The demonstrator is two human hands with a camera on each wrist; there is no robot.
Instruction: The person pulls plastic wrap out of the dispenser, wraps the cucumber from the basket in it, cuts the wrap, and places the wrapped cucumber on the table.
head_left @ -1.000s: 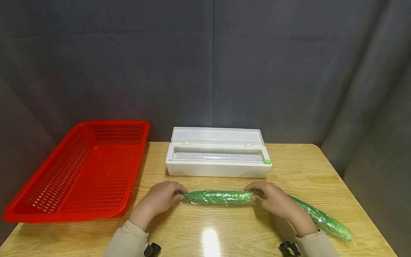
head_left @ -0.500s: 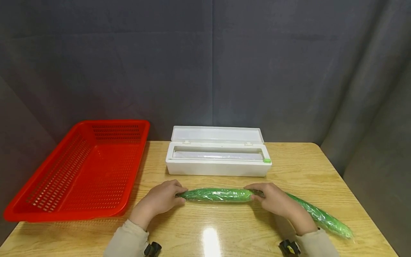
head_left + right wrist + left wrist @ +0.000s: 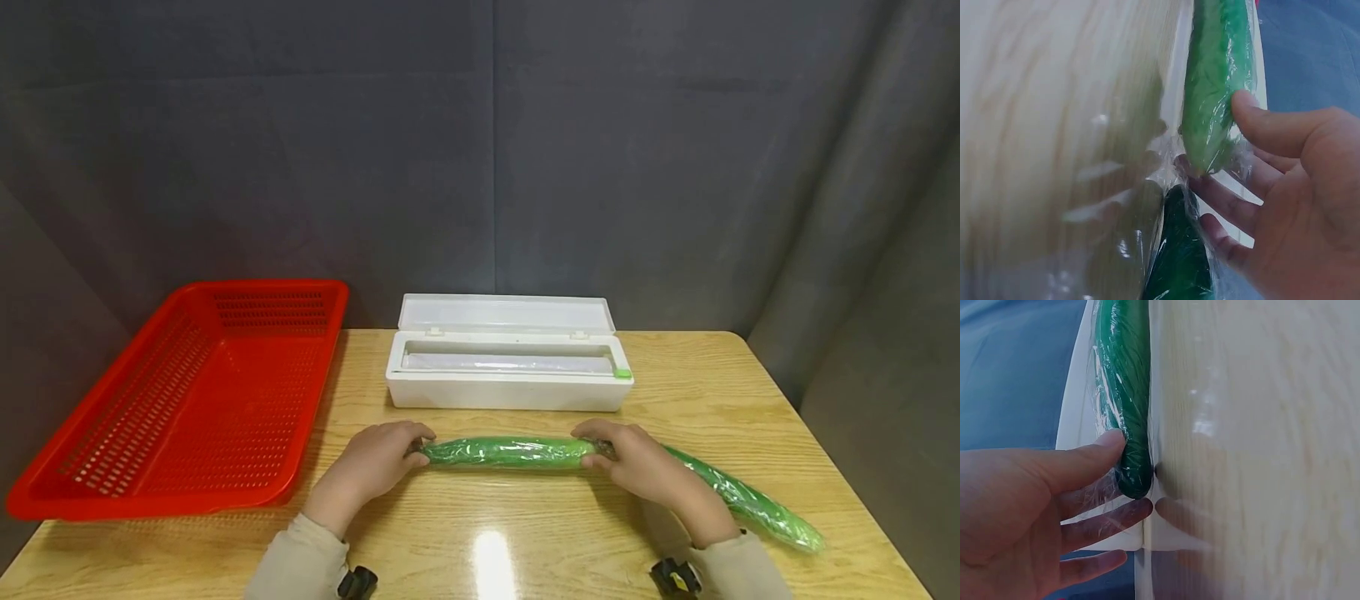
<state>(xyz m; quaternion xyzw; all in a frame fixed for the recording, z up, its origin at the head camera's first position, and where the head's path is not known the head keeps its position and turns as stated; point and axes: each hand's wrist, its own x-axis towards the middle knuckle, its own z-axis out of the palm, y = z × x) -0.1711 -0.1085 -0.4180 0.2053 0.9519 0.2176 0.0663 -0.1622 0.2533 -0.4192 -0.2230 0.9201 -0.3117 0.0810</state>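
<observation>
In the head view a cucumber (image 3: 510, 452) in clear plastic film lies crosswise in front of the white cling film box (image 3: 510, 393). My left hand (image 3: 378, 457) pinches its dark left end; in the left wrist view the thumb (image 3: 1110, 442) presses on the film, with other fingers beyond the tip. At the paler right end, my right hand (image 3: 626, 457) pinches the wrapped cucumber between thumb and fingers, and loose film bunches past that tip. A second wrapped cucumber (image 3: 757, 504) lies slanted on the table, partly hidden behind the right hand and forearm.
The box's lid (image 3: 506, 315) stands raised, with a film roll (image 3: 510, 363) inside and a green slider (image 3: 623, 374) at its right end. A red perforated basket (image 3: 303, 400) stands at the left of the wooden table (image 3: 420, 542). Grey curtains hang behind.
The film around the cucumber between my hands looks tighter, with less loose edge showing. That cucumber has turned and shifted slightly away from me. Both hands keep nearly the same places.
</observation>
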